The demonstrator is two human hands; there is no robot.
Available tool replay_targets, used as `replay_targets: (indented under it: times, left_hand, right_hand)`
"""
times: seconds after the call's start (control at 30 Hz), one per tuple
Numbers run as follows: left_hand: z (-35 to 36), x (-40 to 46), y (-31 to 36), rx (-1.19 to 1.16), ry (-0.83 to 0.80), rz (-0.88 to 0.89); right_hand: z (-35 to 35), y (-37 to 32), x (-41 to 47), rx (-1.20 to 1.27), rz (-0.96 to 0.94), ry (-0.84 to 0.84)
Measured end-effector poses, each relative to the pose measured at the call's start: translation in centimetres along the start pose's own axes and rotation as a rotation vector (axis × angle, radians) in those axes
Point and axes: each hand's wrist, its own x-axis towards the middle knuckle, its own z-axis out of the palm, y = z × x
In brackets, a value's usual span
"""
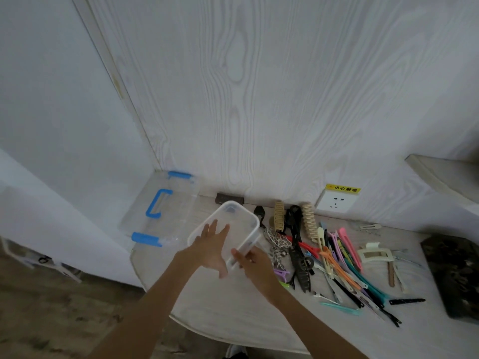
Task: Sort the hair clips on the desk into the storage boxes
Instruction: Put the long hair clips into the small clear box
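right hand (255,265) grips near rim of small clear storage box (228,229), lifted off worktop (220,307). left hand (211,248) flat, fingers spread against its side. hair clips (334,260) heaped just right of hands. box likely light, stiff, slick; hold by rim.

two clear storage boxes (225,230) (158,213), two hands (211,248) (255,263), one wall socket (335,202), hair clips (334,257) too heaped to count.
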Motion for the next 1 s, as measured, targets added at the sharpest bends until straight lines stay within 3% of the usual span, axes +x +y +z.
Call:
replay_targets:
  times: [0.07,0.13,0.2,0.3,0.4,0.47,0.53,0.77,1.0]
  left_hand:
    - [1.2,-0.6,0.1,-0.031,0.129,0.008]
    - [2.6,-1.3,-0.1,-0.088,0.386,0.045]
    - [3.2,-2.2,-0.3,-0.245,0.626,0.102]
    - [2.5,-3.3,-1.3,-0.396,0.831,0.117]
    - [0.5,-3.6,-2.3,-0.398,1.04,0.079]
    - [-1.0,-3.2,-2.7,-0.418,1.114,0.032]
    - [-2.0,-2.5,-2.7,-0.459,1.13,-0.016]
    - [-3.7,1.8,-1.6,-0.421,1.079,0.049]
    - [-6.3,6.3,0.2,-0.144,1.429,0.023]
  right_hand:
    - [-0.4,0.1,-0.3,0.192,-0.015,-0.063]
    - [-1.3,0.0,-0.6,0.188,0.042,-0.159]
    - [-2.4,0.2,-0.8,-0.037,0.043,-0.226]
    - [-3.7,0.3,-0.8,-0.586,-0.182,-0.248]
    - [-4.2,0.0,-0.6,-0.968,-0.433,-0.153]
    - [-4.5,-0.4,-0.6,-1.15,-0.644,0.002]
    - [-5.0,-0.9,-0.6,-1.218,-0.729,0.105]
    - [-6.7,-0.1,0.9,-1.229,-0.827,0.042]
    - [-6.5,0.7,3.8,-1.162,-0.941,0.106]
